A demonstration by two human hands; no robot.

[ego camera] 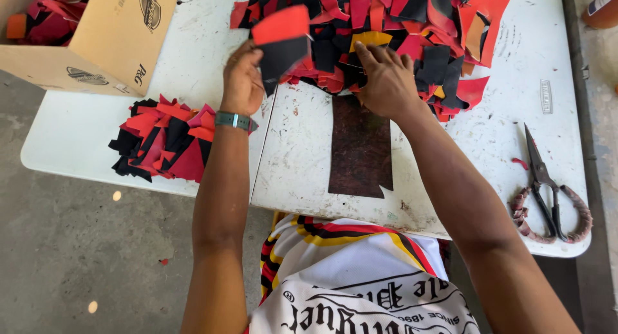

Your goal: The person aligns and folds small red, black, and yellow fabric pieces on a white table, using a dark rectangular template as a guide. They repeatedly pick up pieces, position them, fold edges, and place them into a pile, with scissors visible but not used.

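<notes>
The left hand [241, 80] pinches a small sandwich of cut pieces — a red piece [280, 24] on top and a black piece [283, 56] under it — lifted just off the white tabletop [302, 160] at the near edge of the big heap of red, black and orange scraps [412, 31]. Thumb and fingers close on the left edges of the two pieces, which seems to keep them squared against each other while leaving their faces free to view. The pair hangs with its long axis roughly upright in the picture, the black piece tapering to a point that aims down toward the person.

The right hand [386, 80] lies flat on the heap, fingers spread and pressing among the scraps; whether it grips one I cannot tell.

A dark brown sheet [360, 150] sits on the tabletop right before the person, long axis running away from the body — likely a work mat. A sorted stack of scraps [164, 141] lies to the left, near a cardboard box [109, 31]; scissors [547, 192] rest well apart on the right.
</notes>
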